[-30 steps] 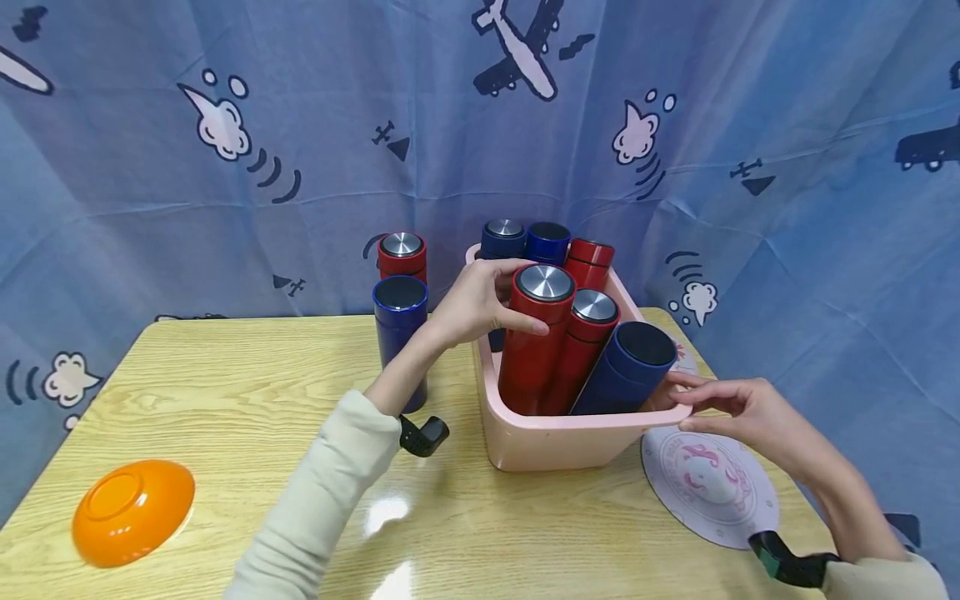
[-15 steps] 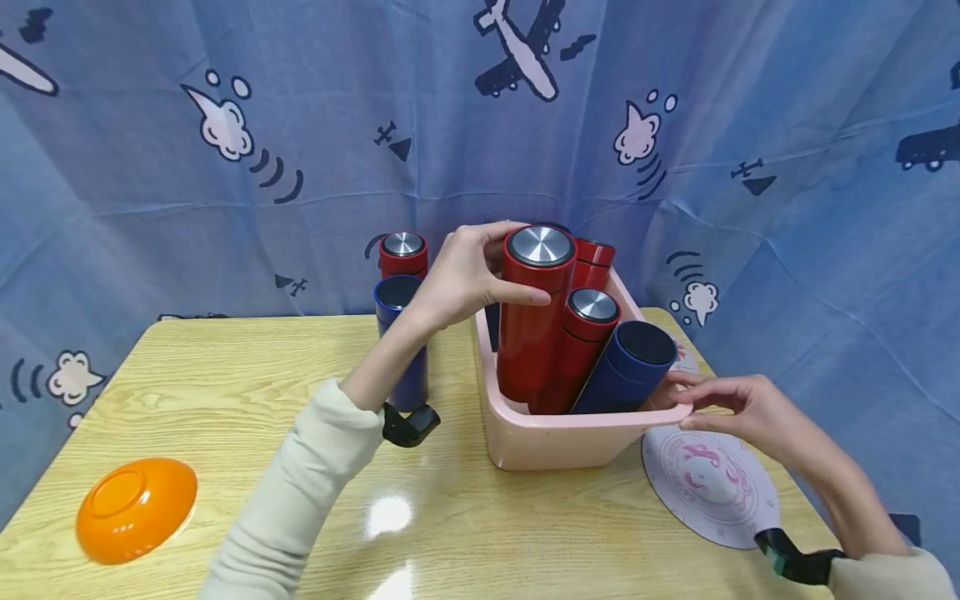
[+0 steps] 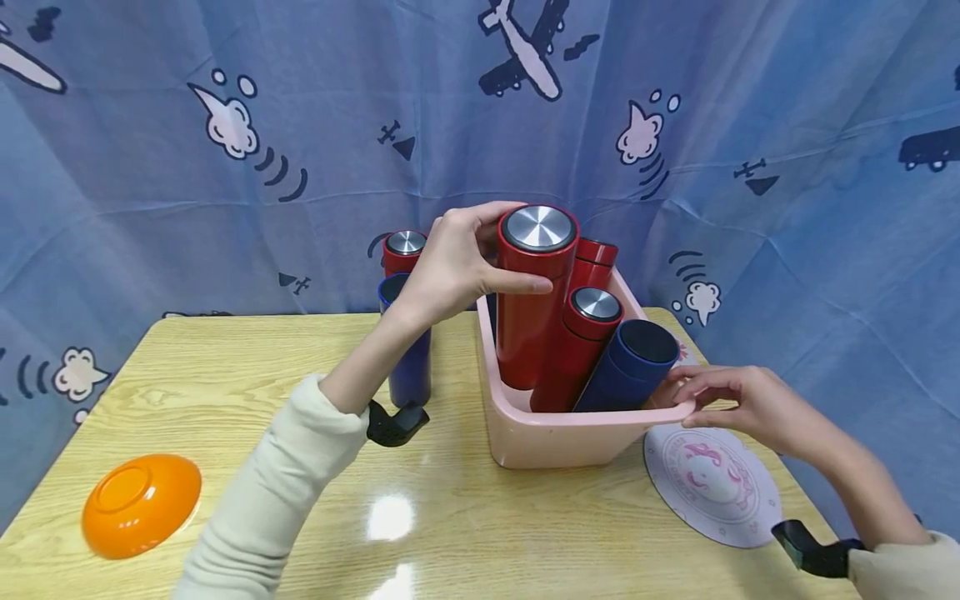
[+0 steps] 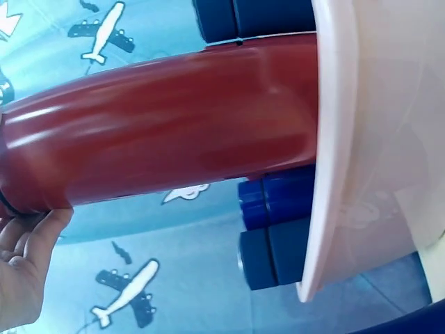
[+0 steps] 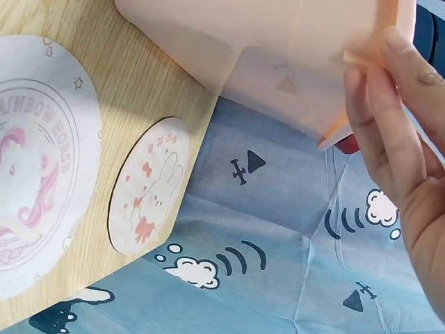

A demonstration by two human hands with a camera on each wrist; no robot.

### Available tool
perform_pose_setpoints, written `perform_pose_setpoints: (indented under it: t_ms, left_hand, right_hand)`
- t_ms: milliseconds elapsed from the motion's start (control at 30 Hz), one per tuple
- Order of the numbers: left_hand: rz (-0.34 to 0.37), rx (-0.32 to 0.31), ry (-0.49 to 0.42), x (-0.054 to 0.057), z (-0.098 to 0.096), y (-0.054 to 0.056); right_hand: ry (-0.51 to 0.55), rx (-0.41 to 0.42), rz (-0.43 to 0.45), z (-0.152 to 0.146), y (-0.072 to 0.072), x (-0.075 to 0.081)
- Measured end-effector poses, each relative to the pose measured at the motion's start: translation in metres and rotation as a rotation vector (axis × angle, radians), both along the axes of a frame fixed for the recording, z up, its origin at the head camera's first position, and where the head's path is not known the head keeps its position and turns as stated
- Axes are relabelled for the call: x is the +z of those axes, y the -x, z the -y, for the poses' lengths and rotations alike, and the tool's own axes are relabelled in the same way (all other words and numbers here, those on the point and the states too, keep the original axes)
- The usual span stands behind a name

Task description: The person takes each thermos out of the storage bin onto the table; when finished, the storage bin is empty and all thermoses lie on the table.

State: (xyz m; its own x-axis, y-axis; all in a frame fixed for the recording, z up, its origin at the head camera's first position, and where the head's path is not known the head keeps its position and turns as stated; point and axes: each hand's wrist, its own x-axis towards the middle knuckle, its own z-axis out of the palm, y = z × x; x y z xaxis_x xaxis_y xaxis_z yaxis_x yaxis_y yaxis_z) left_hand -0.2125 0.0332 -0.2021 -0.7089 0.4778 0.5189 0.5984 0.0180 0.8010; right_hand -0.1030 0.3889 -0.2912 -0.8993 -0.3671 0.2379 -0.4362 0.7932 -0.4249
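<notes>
My left hand [image 3: 450, 271] grips a tall red thermos [image 3: 531, 325] with a silver lid, thumb across its near side. The thermos stands upright, its lower part inside the pink bin [image 3: 555, 442], its lid well above the others. At the bin's near right corner, my right hand [image 3: 738, 404] pinches the rim between thumb and fingers. Leaning in the bin beside the held thermos are a shorter red thermos [image 3: 577, 350] and a blue thermos [image 3: 632, 367]. Another red thermos [image 3: 595, 260] is behind. In the left wrist view, blue thermoses [image 4: 278, 198] show past the rim.
Left of the bin stand a blue thermos [image 3: 411, 371] and a red thermos [image 3: 405, 246], partly behind my left arm. An orange bowl [image 3: 142, 507] lies upside down at the table's left. Right of the bin are round mats [image 3: 712, 487] [image 5: 149, 184]. A blue curtain [image 3: 337, 125] hangs behind.
My left hand has raised the tall red thermos and shifted slightly left with it, its base rising within the bin. The right hand keeps its hold on the rim.
</notes>
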Motion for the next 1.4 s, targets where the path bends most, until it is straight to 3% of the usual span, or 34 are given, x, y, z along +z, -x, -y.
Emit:
perform_pose_setpoints:
  t_ms: [167, 567, 767, 1400]
  left_hand:
    - [0.028, 0.024, -0.011, 0.010, 0.006, -0.008]
    - [0.175, -0.003, -0.055, 0.031, 0.022, -0.021]
    - [0.167, -0.015, -0.032, 0.039, 0.031, -0.030]
    - [0.191, 0.081, 0.028, 0.034, 0.074, -0.042]
  right_hand:
    - [0.067, 0.017, 0.024, -0.001, 0.001, -0.001]
    - [0.125, 0.010, 0.082, -0.001, 0.002, -0.002]
    - [0.137, 0.004, 0.093, -0.004, 0.002, -0.003]
    - [0.162, -0.007, 0.104, -0.002, 0.002, -0.003]
